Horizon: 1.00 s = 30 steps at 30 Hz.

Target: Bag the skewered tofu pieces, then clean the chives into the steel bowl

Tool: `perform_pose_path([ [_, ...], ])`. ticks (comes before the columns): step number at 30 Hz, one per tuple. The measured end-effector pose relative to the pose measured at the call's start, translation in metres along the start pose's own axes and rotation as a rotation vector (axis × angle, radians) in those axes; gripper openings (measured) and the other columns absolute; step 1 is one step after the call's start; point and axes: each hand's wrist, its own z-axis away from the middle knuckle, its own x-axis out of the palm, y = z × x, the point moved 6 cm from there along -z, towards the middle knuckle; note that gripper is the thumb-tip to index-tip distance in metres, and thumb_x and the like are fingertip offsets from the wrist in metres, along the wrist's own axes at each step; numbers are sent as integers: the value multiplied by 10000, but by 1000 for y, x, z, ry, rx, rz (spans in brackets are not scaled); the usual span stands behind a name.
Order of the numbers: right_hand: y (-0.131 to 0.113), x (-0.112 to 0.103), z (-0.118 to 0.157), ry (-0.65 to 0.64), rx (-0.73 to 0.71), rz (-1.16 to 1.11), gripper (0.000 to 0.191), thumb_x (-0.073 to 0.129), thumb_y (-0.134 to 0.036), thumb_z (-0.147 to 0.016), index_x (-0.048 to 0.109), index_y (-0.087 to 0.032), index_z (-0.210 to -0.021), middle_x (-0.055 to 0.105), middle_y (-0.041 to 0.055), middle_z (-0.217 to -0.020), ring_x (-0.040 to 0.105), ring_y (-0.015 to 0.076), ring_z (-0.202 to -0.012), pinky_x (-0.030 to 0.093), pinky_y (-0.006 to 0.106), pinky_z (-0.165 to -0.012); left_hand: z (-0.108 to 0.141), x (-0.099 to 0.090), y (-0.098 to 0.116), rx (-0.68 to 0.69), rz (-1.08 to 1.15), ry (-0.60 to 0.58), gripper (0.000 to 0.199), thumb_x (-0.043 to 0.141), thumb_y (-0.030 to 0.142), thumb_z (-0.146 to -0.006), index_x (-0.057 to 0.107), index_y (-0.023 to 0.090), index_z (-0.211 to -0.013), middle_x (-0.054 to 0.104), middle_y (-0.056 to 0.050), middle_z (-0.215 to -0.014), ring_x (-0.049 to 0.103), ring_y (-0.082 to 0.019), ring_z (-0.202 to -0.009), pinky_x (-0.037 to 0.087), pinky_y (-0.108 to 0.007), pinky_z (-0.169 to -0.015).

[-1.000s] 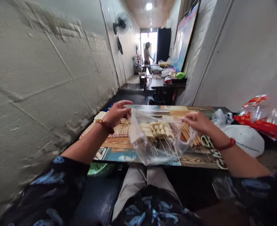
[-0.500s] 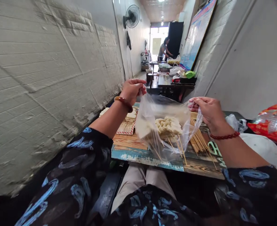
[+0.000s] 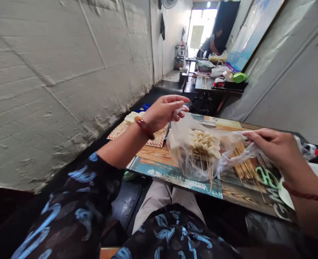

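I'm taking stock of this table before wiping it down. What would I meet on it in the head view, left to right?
Striped sheet with pale food, skewered food inside the plastic bag, bare sticks, green-handled scissors.

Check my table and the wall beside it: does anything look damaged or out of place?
The left wall looks damaged: its surface is rough and peeling along the bottom. On the table, one bamboo skewer strays from the bundle beside the green-handled scissors, pointing toward the near edge. I see no spill.
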Motion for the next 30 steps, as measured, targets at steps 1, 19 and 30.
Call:
perform_pose_path([
  [1, -5, -4, -1, -30, -18, 27, 353, 600, -491, -814, 802, -203, -838, 759, 61, -769, 688, 221, -687, 498, 314, -618, 6, 0, 2, -4, -11, -22, 145, 632, 156, -892, 685, 106, -1017, 694, -53, -805, 603, -57, -572, 470, -185, -557],
  [19, -98, 23, 69, -377, -492, -11, 236, 500, -333, -964, 705, -235, -1026, 699, 71, -1044, 647, 219, -974, 504, 355, -877, 80, -14, 4, 209, -813, -161, 439, 638, 358, -853, 645, 248, -1278, 703, -52, -917, 604, -137, -692, 484, -258, -592],
  [30, -18, 68, 115, -516, -364, 447, 147, 583, -198, -915, 675, -120, -998, 691, 148, -980, 622, 290, -939, 443, 358, -802, 103, 42, -25, 588, -1594, -81, 426, 606, 261, -882, 574, 293, -1305, 474, -107, -1484, 454, -392, -1327, 368, -607, -1064],
])
